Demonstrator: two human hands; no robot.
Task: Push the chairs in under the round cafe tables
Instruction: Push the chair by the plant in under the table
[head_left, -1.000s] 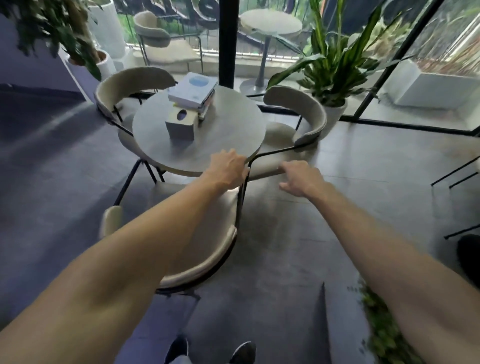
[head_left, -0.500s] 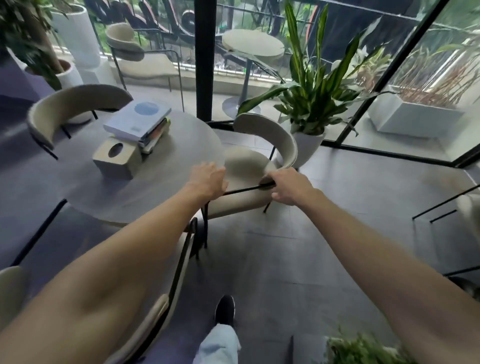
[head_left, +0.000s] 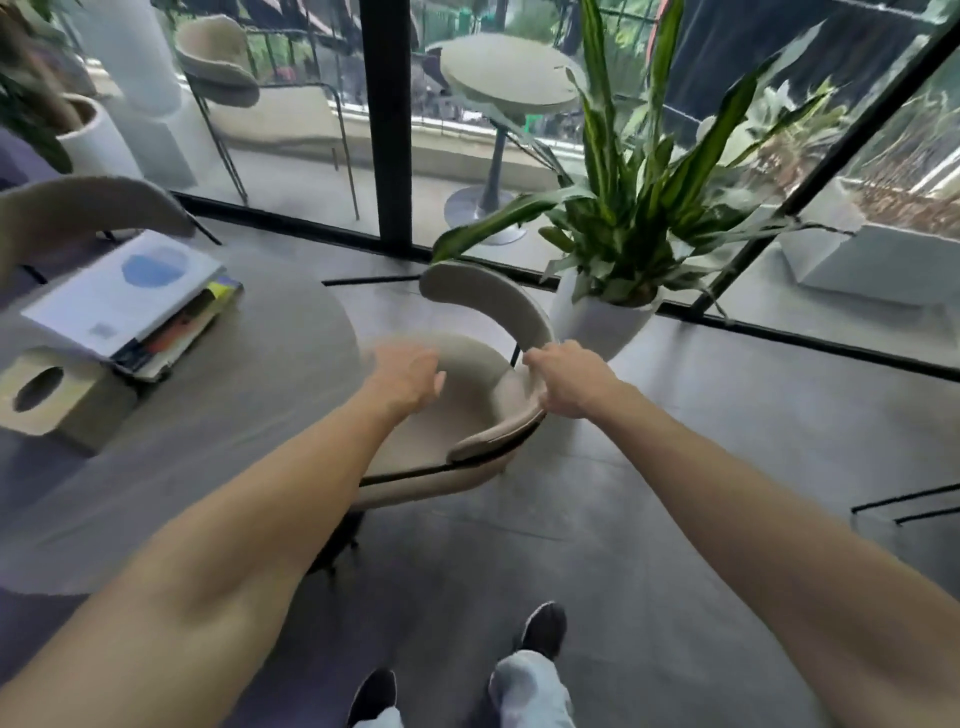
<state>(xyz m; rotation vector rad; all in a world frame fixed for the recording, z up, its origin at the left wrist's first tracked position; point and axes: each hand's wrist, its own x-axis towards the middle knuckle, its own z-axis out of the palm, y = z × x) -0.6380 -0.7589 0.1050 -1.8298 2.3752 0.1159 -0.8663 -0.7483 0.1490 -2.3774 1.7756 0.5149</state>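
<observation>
A round grey cafe table (head_left: 249, 395) fills the left of the view. To its right stands a beige chair (head_left: 483, 301) with a curved backrest and a black frame, its seat partly under the table's edge. My right hand (head_left: 569, 382) is shut on the near end of the curved backrest. Over the seat, near the table's edge, hovers my left hand (head_left: 405, 376) with fingers loosely apart and nothing in it. Another beige chair back (head_left: 78, 208) shows behind the table at far left.
A stack of books (head_left: 130, 306) and a tissue box (head_left: 52, 395) lie on the table. A potted plant (head_left: 623, 260) in a white pot stands just behind the chair, by glass panels with black frames. Outside are another table (head_left: 509, 73) and chair. Black chair legs (head_left: 904, 506) show at right.
I have stepped closer and to the right. My right hand moved from the chair's black frame up to the backrest's end and closed on it. My left hand left the table edge.
</observation>
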